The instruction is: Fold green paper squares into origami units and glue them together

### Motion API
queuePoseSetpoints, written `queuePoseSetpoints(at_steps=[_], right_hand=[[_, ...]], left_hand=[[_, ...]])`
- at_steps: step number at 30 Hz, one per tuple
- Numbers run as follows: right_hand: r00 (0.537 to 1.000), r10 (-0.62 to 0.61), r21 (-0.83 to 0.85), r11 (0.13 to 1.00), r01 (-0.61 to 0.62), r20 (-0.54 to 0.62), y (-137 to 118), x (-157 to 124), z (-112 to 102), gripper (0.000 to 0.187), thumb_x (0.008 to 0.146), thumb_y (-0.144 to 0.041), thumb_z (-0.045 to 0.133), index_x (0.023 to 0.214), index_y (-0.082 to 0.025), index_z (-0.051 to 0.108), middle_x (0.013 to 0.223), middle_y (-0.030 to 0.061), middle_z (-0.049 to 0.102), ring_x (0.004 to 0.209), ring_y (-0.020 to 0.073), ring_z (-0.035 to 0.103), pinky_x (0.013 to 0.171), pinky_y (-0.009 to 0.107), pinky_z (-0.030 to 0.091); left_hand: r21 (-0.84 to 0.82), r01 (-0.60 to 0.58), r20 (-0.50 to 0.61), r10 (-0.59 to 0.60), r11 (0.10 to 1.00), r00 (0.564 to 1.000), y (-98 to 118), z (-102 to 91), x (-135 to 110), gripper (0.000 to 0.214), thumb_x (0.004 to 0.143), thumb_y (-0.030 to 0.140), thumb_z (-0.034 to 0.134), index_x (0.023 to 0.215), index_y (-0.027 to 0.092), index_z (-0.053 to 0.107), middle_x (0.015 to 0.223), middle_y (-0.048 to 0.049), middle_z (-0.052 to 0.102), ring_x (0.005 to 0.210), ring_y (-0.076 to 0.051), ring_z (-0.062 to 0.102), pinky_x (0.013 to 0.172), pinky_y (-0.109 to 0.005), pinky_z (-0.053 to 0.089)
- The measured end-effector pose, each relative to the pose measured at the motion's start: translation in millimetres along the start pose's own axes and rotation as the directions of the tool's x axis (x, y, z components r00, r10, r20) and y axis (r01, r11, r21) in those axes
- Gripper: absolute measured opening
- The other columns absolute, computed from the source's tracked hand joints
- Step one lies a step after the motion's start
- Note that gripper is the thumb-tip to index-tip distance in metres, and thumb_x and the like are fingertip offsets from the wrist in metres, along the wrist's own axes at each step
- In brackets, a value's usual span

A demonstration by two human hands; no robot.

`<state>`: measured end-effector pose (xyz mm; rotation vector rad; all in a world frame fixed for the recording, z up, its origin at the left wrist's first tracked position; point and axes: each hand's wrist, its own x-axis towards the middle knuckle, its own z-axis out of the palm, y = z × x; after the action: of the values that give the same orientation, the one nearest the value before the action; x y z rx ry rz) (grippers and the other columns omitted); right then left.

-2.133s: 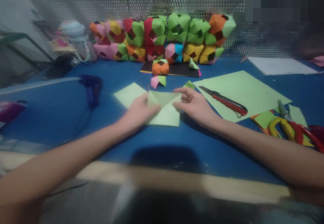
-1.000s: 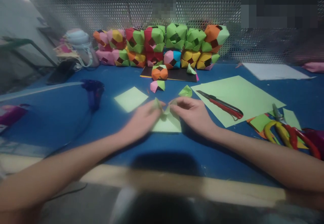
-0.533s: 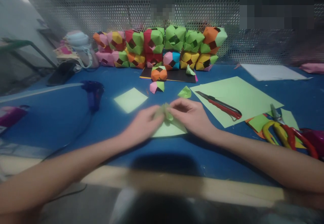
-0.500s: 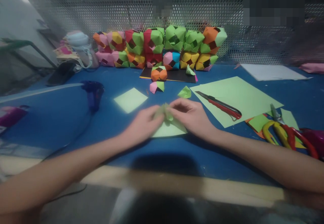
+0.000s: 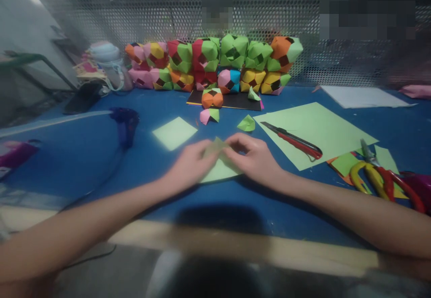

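A sheet of light green paper [image 5: 222, 170] lies on the blue tabletop between my hands, its far corner folded up. My left hand [image 5: 197, 159] is closed on the paper's left side, thumb and fingers near the top fold. From the right, my right hand [image 5: 254, 156] pinches the same fold, its fingertips almost touching those of the left. My fingers hide much of the fold. Just beyond the hands sit a small folded green paper piece [image 5: 247, 123] and a flat light green paper square [image 5: 174, 133].
Folded paper balls [image 5: 205, 58] in many colours stand in two rows at the back. A red utility knife [image 5: 296, 142] rests on a large green sheet [image 5: 323, 120]. Scissors [image 5: 373, 165] lie at right, a blue glue gun [image 5: 124, 125] at left.
The fingers of my right hand have moved slightly at the fold, and the curled flap that showed there is now covered. My left hand stays nearly still.
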<state>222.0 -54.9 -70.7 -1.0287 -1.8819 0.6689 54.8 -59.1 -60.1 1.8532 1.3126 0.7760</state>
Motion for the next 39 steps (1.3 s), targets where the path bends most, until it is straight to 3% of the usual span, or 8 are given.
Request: queuePoseSetpoints(at_steps=[6,10,17,21,25,32,39], right_hand=[[0.997,0.063,0.018,0.998,-0.064,0.052,2,2,-1,0.006,0.077,-0.021,0.059,0.073,-0.016,0.06,0.066,-0.0013,0.06,0.058,0.0093,0.05,0.054,0.02,0.04],[0.996,0.034,0.033,0.999,-0.037,0.086,4,3,-1,0.005,0.077,-0.021,0.06,0.075,-0.016,0.06,0.068,-0.0011,0.06,0.06,0.0098,0.051,0.056,0.021,0.042],[0.981,-0.168,0.025,0.986,0.166,0.095,13,2,0,0.006,0.08,-0.016,0.056,0.075,-0.018,0.059,0.071,0.0006,0.059,0.064,0.011,0.052,0.057,0.024,0.042],[0.933,-0.345,0.018,0.938,0.345,0.1,18,2,-1,0.013,0.082,-0.011,0.05,0.08,-0.018,0.06,0.075,0.0031,0.06,0.07,0.013,0.055,0.062,0.026,0.045],[0.879,-0.457,-0.025,0.885,0.464,0.138,22,3,-4,0.019,0.083,-0.008,0.047,0.088,-0.018,0.062,0.081,0.006,0.062,0.075,0.0141,0.059,0.065,0.027,0.048],[0.819,-0.535,-0.12,0.817,0.564,0.21,28,2,-9,0.021,0.086,-0.011,0.047,0.096,-0.019,0.063,0.088,0.0083,0.063,0.08,0.014,0.061,0.067,0.027,0.051],[0.803,-0.557,-0.155,0.792,0.591,0.214,30,3,-10,0.021,0.087,-0.013,0.048,0.097,-0.019,0.065,0.088,0.0086,0.062,0.081,0.0146,0.061,0.067,0.027,0.052]], left_hand=[[0.025,0.017,0.009,-0.017,1.0,1.0,-2,-0.4,1,0.019,0.078,0.029,0.048,0.065,0.016,0.049,0.059,0.0047,0.043,0.056,-0.009,0.035,0.052,-0.022,0.03],[0.082,0.001,0.055,-0.005,0.997,0.998,-2,-0.9,1,0.022,0.077,0.029,0.048,0.059,0.017,0.043,0.057,0.0053,0.039,0.055,-0.009,0.032,0.051,-0.022,0.027],[0.097,0.03,0.114,-0.041,0.995,0.993,0,-5.4,1,0.015,0.074,0.025,0.049,0.064,0.016,0.055,0.056,0.0045,0.045,0.055,-0.01,0.036,0.052,-0.022,0.029],[0.053,0.032,0.169,-0.04,0.998,0.985,-2,-10.0,4,0.018,0.074,0.027,0.05,0.073,0.016,0.065,0.064,0.0017,0.056,0.06,-0.011,0.045,0.055,-0.022,0.034],[0.021,0.087,0.211,-0.089,0.996,0.973,-2,-16.4,7,0.02,0.074,0.028,0.051,0.076,0.016,0.067,0.066,0.0011,0.058,0.06,-0.011,0.046,0.056,-0.022,0.034],[-0.035,0.135,0.253,-0.122,0.99,0.96,0,-21.0,7,0.02,0.073,0.026,0.053,0.08,0.016,0.067,0.071,0.0003,0.06,0.062,-0.011,0.048,0.058,-0.022,0.037],[-0.043,0.137,0.271,-0.12,0.99,0.955,-3,-21.4,7,0.022,0.07,0.021,0.053,0.086,0.016,0.067,0.074,-0.0001,0.062,0.065,-0.012,0.05,0.059,-0.023,0.039]])
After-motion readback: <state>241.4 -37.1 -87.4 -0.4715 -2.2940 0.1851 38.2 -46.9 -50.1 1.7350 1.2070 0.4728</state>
